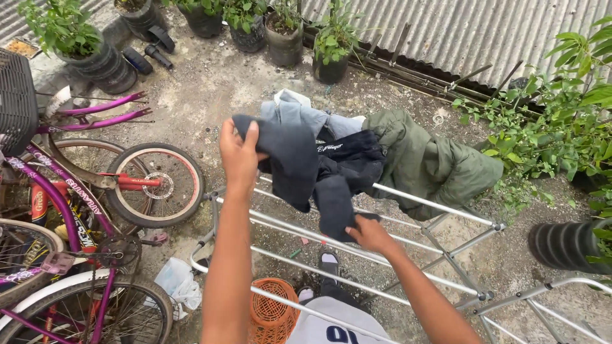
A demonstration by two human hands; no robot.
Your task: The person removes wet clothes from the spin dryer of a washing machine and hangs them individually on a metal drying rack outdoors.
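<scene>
The left hand (239, 156) was raised, its grip closed over the upper edge of a dark grey garment (290, 159). The cloth hung with its long axis running down and rightward to the right hand (370, 234), which pinched the lower end, apparently between thumb and fingers. The garment hung above the white rails of a drying rack (408, 200), just beside a black garment (350, 159) and an olive jacket (433, 165).
</scene>
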